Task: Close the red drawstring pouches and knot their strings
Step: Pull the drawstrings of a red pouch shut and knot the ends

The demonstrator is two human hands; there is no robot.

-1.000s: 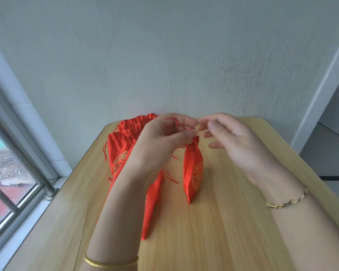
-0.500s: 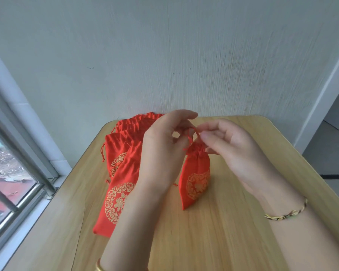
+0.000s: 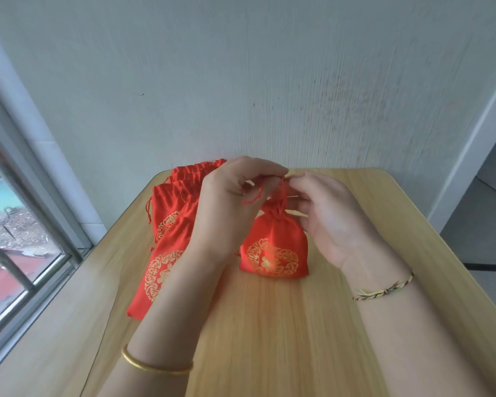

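The pouch (image 3: 274, 247) stands upright near the table's (image 3: 269, 339) far edge, neck gathered. The left hand (image 3: 229, 202) and right hand (image 3: 327, 213) both pinch its strings (image 3: 282, 191) straight above it (equally near).

Light wood-grain bench (image 3: 269, 339) with rounded corners across the lower frame, pale textured wall (image 3: 241, 81) behind, metal-framed window (image 3: 17, 239) at left overlooking rubble and red roofs, grey floor (image 3: 487, 233) at right edge.

A pouch (image 3: 274, 247) is standing mid-frame on the table (image 3: 269, 339), a pile of pouches (image 3: 169, 224) lying left of it; left hand (image 3: 229, 202) and right hand (image 3: 332, 216) are meeting above it at its strings (image 3: 282, 187).
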